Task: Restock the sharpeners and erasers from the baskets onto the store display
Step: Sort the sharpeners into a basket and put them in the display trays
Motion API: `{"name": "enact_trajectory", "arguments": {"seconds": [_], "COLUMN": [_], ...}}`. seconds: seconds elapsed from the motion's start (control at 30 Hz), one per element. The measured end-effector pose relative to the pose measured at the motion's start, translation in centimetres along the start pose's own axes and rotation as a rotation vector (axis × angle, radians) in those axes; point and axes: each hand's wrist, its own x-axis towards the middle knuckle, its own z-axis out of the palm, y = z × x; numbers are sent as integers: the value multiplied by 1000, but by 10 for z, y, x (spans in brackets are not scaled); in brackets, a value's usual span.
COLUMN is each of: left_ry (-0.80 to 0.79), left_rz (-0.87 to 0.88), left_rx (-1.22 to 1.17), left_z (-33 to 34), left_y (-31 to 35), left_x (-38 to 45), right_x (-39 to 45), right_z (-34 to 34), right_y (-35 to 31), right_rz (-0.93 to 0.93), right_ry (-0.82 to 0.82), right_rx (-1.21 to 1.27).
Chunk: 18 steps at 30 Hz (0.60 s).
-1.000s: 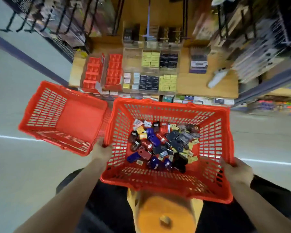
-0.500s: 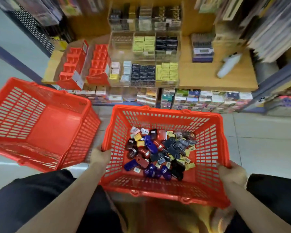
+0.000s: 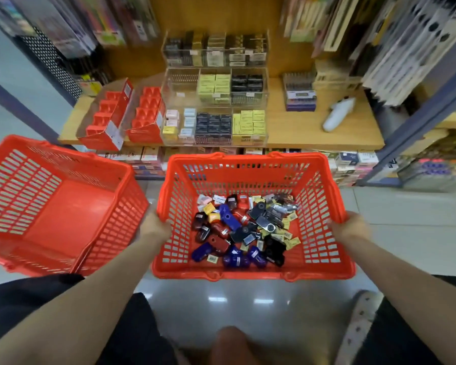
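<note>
A red plastic basket (image 3: 248, 160) sits in front of me over the floor, with a pile of sharpeners and erasers (image 3: 244, 231) in blue, red, black and yellow on its bottom. My left hand (image 3: 154, 227) grips the basket's left rim. My right hand (image 3: 349, 227) grips its right rim. Beyond it, on the wooden shelf (image 3: 300, 133), stands a clear tiered display (image 3: 213, 101) with small boxes. Two red display trays (image 3: 124, 114) with bare compartments stand to its left.
A second red basket (image 3: 50, 206), with nothing inside, lies tilted at my left. A white bottle (image 3: 337, 114) lies on the shelf at right. Boxed goods line the lower shelf (image 3: 348, 164). Hanging stationery packs fill racks at left and right. Tiled floor lies below.
The view has dropped lower and closer to the shelf. The filled basket has come down toward the floor, still held by both hands, and the yellow stool under it is out of sight.
</note>
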Motion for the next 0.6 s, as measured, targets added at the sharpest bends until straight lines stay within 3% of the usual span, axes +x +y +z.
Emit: {"name": "enact_trajectory", "arguments": {"seconds": [0.07,0.17,0.23,0.27,0.4,0.53,0.6], "left_ry": [9,189,118,13,-375,-505,-509], "left_rz": [41,448,684,707,469,137,69], "left_rx": [70,68,28,10,63,40,35], "left_z": [-2,4,13,18,48,80,93], "left_y": [1,8,17,21,19,-2,-10], "left_x": [-6,-11,-14,-18,-10,12,18], "right_x": [-5,-18,-25,-30,-43,-30,-23], "right_z": [-7,1,16,24,57,83,95], "right_y": [-7,-13,-18,-21,-25,-12,0], "right_rz": [-46,-430,-666,-692,-574,-339,-251], "right_ry": [8,155,77,-8,-267,-420,-475], "right_rx": [-100,-134,-193,-198,-215,-310,-372]}}
